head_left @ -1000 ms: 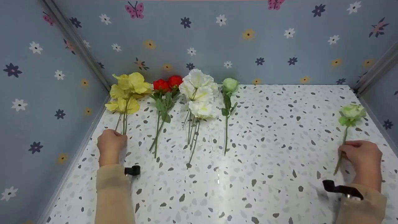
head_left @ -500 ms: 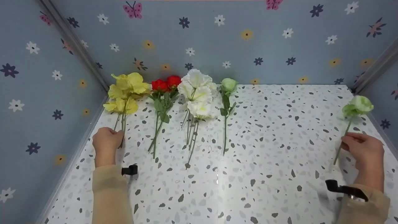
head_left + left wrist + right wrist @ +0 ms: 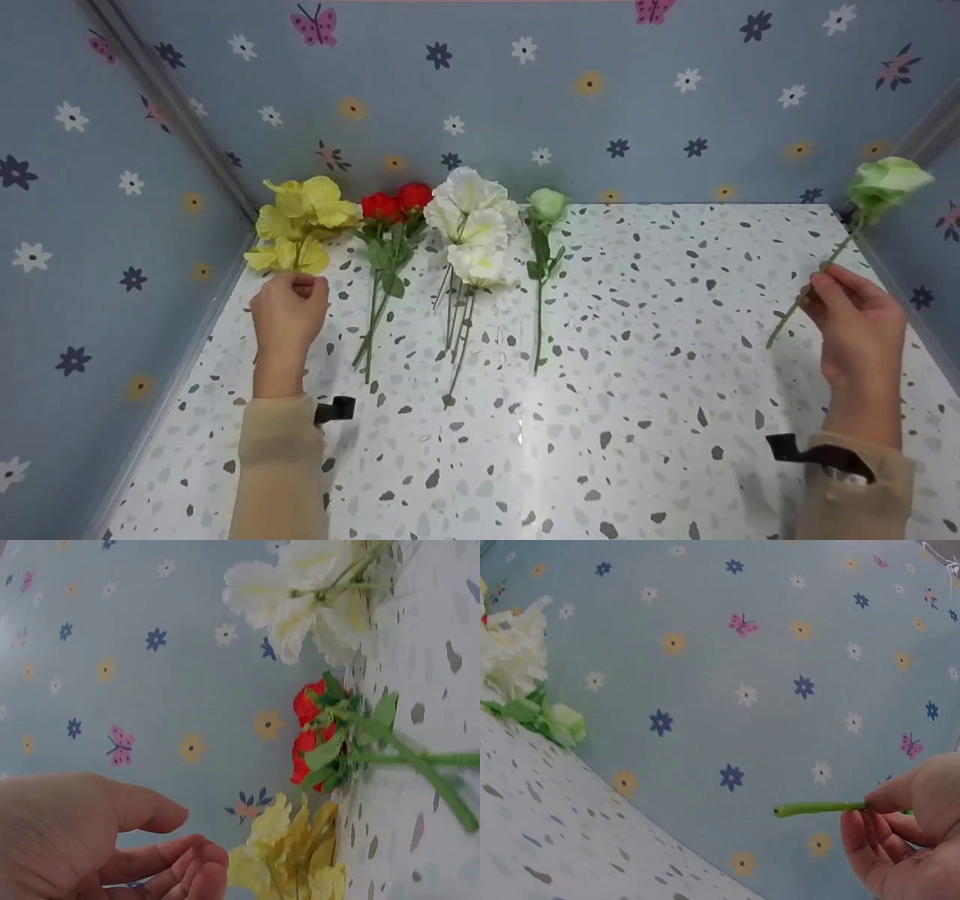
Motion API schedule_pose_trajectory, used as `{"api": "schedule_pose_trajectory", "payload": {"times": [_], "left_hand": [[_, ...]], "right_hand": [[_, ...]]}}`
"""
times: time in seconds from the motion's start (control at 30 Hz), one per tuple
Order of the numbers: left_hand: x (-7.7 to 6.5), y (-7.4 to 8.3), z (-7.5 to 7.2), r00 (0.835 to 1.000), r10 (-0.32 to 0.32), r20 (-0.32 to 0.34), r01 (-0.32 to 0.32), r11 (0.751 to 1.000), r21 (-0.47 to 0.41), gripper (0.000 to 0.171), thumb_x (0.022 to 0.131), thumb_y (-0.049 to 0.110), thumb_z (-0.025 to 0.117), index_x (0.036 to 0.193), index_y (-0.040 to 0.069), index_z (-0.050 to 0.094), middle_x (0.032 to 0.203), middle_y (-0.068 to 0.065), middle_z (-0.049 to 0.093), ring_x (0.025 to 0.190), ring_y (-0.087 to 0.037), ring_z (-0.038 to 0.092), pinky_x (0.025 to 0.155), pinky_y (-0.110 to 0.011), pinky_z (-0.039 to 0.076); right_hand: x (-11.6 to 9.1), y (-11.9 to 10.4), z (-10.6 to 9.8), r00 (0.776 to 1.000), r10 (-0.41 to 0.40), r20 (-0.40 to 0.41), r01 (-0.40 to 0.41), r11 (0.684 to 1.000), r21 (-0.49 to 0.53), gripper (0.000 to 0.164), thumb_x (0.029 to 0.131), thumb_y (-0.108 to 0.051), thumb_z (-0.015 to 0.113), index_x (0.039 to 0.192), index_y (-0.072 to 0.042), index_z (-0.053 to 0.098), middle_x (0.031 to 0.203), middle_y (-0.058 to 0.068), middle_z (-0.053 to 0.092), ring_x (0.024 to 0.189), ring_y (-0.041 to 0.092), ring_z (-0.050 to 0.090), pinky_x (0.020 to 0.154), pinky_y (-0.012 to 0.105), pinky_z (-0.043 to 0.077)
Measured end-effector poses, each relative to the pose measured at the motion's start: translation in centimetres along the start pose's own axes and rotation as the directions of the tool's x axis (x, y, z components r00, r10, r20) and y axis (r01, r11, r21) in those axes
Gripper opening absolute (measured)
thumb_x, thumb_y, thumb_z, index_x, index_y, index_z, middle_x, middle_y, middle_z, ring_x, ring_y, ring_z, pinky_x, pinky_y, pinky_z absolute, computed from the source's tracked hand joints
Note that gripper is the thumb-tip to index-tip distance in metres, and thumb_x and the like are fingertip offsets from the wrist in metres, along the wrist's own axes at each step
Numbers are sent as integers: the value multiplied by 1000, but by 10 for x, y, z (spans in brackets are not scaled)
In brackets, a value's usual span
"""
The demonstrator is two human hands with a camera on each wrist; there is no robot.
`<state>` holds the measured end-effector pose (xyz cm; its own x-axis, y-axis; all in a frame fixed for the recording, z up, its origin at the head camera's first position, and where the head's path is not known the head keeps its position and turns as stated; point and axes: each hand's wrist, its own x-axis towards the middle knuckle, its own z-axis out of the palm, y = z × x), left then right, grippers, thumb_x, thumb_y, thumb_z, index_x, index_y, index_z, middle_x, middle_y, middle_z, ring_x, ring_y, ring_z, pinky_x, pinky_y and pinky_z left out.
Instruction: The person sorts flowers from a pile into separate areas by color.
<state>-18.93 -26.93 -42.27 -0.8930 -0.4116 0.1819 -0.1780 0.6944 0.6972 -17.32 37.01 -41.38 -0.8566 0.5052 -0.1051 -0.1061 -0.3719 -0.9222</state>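
Note:
My right hand (image 3: 862, 330) pinches the stem of a pale green flower (image 3: 889, 184) between thumb and fingers, raised above the table at the far right. The stem's lower end (image 3: 810, 808) juts out from the fingertips in the right wrist view. My left hand (image 3: 289, 322) hovers in front of the yellow flowers (image 3: 300, 206), partly covering their stems. Thumb and loosely curled fingers stand apart there, with nothing between them, as the left wrist view shows. Red flowers (image 3: 381, 206), white flowers (image 3: 476, 217) and a second pale green flower (image 3: 547, 204) lie in a row to the right.
A white speckled table (image 3: 637, 375) carries the flowers, their heads close to the back wall (image 3: 510, 90). Blue-grey panels with printed flowers and butterflies also rise at the left (image 3: 97, 300) and right.
My right hand has lifted the green flower upward, its head now tilted to the right. My left hand has let go of the yellow flowers' stems and moved up and to the right.

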Motion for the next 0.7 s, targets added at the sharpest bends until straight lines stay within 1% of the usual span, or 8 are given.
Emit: {"api": "schedule_pose_trajectory", "payload": {"times": [0.1, 0.17, 0.23, 0.33, 0.43, 0.5, 0.6, 0.7], "left_hand": [[-8, 19, 17, 998, 58, 5, -57, 993, -105, 27, 99, 26, 58, 105, 4, 73, 94, -12, 72, 83, -26, 66, 74, -39, 52], [-17, 34, 30, 994, 107, 15, -103, 978, -180, 23, 97, 23, 61, 104, 4, 73, 92, -10, 72, 81, -23, 66, 72, -36, 53], [-28, 50, 45, 987, 157, 41, -141, 957, -254, 19, 96, 20, 64, 103, 5, 73, 89, -7, 71, 79, -20, 66, 71, -34, 55], [-50, 73, 67, 966, 241, 94, -200, 925, -323, 14, 94, 16, 66, 102, 6, 73, 87, -4, 70, 77, -16, 66, 70, -31, 56], [-72, 90, 85, 931, 328, 159, -256, 900, -353, 12, 94, 13, 65, 102, 7, 72, 85, -1, 69, 75, -14, 65, 70, -28, 56], [-86, 99, 94, 904, 366, 223, -265, 886, -380, 12, 94, 13, 65, 103, 7, 71, 85, 0, 68, 76, -13, 64, 70, -27, 56], [-106, 109, 103, 852, 399, 340, -229, 866, -444, 13, 95, 14, 65, 105, 8, 71, 87, 1, 69, 77, -12, 65, 71, -26, 57], [-122, 117, 108, 795, 453, 404, -244, 848, -470, 14, 97, 18, 64, 106, 11, 73, 87, 4, 70, 76, -10, 66, 71, -26, 57]], "right_hand": [[-7, 7, 20, 996, 7, 91, -12, 998, 63, 39, 81, -2, 83, 116, 2, 68, 109, 11, 66, 89, 20, 68, 80, 26, 59], [-13, 14, 35, 991, 9, 136, -14, 999, 38, 39, 83, -4, 82, 119, 1, 67, 110, 12, 65, 92, 20, 68, 83, 27, 58], [-19, 21, 50, 982, 22, 187, -23, 1000, 4, 39, 86, -6, 80, 121, 1, 65, 111, 12, 65, 94, 21, 67, 85, 27, 58], [-30, 34, 70, 961, 39, 276, -26, 998, -51, 40, 89, -8, 77, 125, 3, 61, 111, 12, 65, 96, 21, 67, 87, 29, 58], [-43, 49, 89, 926, 45, 375, -18, 997, -74, 39, 92, -7, 73, 125, 7, 57, 108, 13, 65, 93, 20, 68, 87, 31, 58], [-52, 59, 101, 900, 40, 434, 0, 996, -91, 36, 94, -6, 71, 123, 8, 57, 105, 13, 65, 91, 20, 69, 87, 32, 58], [-65, 72, 115, 854, 46, 517, 33, 989, -142, 30, 96, -6, 69, 120, 6, 57, 103, 14, 65, 90, 21, 69, 87, 35, 58], [-76, 80, 123, 801, 68, 595, 67, 977, -202, 30, 96, -8, 69, 120, 6, 57, 104, 14, 64, 90, 22, 68, 87, 38, 59]]}}
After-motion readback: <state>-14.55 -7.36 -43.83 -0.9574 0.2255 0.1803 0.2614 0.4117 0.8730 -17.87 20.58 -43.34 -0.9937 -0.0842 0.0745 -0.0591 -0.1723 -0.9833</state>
